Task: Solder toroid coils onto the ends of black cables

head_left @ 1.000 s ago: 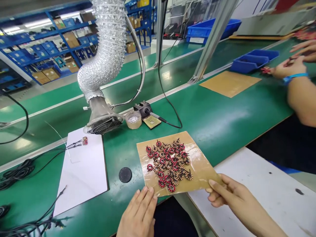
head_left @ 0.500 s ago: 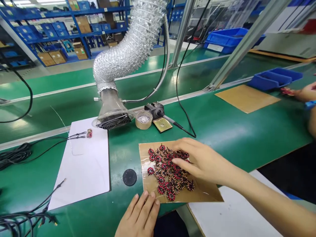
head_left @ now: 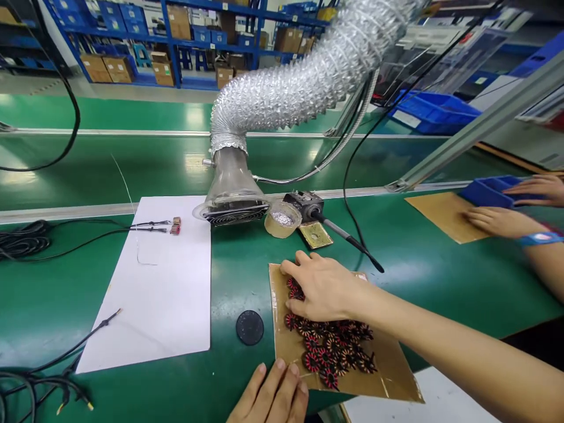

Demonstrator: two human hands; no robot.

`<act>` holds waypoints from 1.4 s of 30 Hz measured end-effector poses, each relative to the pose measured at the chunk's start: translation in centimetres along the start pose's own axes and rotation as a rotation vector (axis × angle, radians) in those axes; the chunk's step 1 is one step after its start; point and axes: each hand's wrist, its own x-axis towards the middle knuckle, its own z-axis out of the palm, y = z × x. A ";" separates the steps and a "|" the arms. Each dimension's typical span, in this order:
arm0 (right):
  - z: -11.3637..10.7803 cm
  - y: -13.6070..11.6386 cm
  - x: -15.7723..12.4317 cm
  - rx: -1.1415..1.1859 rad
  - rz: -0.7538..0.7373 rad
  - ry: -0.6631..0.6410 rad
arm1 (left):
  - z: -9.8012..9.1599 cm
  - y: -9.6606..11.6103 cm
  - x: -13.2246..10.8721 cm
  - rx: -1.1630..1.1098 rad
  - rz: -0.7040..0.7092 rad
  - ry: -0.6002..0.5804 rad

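Small ring-shaped wound coils [head_left: 330, 352], some red and black, others tan and black, lie heaped on a brown taped cardboard sheet [head_left: 394, 379]. Over the heap's upper left part reaches my right hand [head_left: 330, 288], its curved fingers and thumb apart; it covers some of the coils, and nothing shows in its grasp. My left hand [head_left: 275, 393] rests with fingers outstretched at the sheet's lower left corner and holds nothing. A black round disc [head_left: 249, 327] lies on the green table left of the sheet.
A fume hood [head_left: 238, 194] hangs behind, beside a solder tub [head_left: 282, 220] and a soldering iron [head_left: 341, 232] in its stand. White board [head_left: 176, 294] with two wired coils [head_left: 175, 225] lies left, near black cables [head_left: 26, 241]. At right, a co-worker's hands [head_left: 497, 222] touch cardboard and a blue bin [head_left: 484, 191].
The camera view has shifted, moving most things rightward. My right hand has moved to the upper left of the heap. The co-worker's hands have come farther into view, over their cardboard and bin.
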 end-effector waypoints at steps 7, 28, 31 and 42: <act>-0.2 0.4 -0.2 0.000 0.030 -0.085 | 0.6 1.0 -0.6 -0.048 -0.100 0.041; -0.9 0.9 1.3 0.124 -0.050 -0.087 | 0.3 0.9 -1.3 -0.012 -0.022 -0.063; -0.7 0.8 2.2 0.137 -0.070 -0.063 | 0.0 0.6 -1.0 -0.011 -0.016 -0.068; -1.5 0.6 1.4 0.156 -0.025 -0.176 | -0.3 0.7 -0.6 -0.031 -0.057 -0.042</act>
